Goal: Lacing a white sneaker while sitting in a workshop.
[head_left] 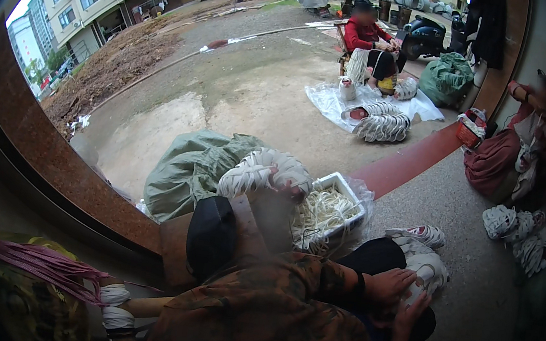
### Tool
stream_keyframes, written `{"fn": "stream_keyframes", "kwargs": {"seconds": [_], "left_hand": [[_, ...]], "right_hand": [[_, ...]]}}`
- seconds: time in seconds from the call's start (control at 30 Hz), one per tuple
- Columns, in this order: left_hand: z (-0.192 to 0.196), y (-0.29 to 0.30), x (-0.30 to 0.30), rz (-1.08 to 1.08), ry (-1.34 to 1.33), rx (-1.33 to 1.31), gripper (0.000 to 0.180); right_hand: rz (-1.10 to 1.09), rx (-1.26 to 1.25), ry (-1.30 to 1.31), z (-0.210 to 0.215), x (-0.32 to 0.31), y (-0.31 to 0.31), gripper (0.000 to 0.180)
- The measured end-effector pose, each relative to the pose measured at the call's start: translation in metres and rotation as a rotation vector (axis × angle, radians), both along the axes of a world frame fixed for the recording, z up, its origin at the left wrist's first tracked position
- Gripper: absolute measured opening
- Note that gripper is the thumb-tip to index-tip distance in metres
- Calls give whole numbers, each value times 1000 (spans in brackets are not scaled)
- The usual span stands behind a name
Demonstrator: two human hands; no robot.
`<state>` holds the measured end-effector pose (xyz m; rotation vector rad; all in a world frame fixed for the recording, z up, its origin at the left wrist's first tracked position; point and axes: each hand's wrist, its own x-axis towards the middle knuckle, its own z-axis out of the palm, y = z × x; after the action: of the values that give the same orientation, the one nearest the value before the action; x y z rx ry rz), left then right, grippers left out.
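A white shoe upper (426,266) with pale grey panels and a soft, padded look rests on the person's dark-clothed lap at lower right. The left hand (390,285) lies on it with fingers curled over its near edge; the right hand (410,317) clasps it from below. Just beside, a white rectangular plastic tub (347,188) holds tangled cream laces (324,211). Beyond it lies a crumpled green sack (192,164).

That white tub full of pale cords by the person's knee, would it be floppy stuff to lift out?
Probably floppy: the cords lie in loose loops in the tub. Likely to snag, since strands spill tangled over its rim. They look light, being thin.
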<state>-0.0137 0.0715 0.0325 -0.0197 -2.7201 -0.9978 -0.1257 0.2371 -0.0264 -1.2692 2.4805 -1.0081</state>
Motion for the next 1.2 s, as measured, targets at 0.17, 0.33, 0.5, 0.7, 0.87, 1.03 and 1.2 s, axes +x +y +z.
{"fn": "stream_keyframes", "kwargs": {"seconds": [0.17,0.33,0.5,0.7,0.87,1.03,1.2], "left_hand": [[0,0,0,3,-7,-40,66],[-5,-1,-3,-21,78,-68,62],[-10,-1,-5,-30,75,-95,62],[-13,0,-8,-42,94,-79,61],[-9,0,-6,-45,66,-59,58],[-7,0,-4,-27,41,-79,56],[-14,0,-7,-28,58,-99,58]], "right_hand": [[-21,29,12,-1,-1,1,70],[26,-29,17,-1,-1,2,70],[2,19,-24,4,0,0,71],[12,24,-39,9,2,-1,72],[-7,21,-20,8,2,0,72],[21,-12,-9,0,-3,1,73],[17,3,-27,-9,-7,3,72]]}}
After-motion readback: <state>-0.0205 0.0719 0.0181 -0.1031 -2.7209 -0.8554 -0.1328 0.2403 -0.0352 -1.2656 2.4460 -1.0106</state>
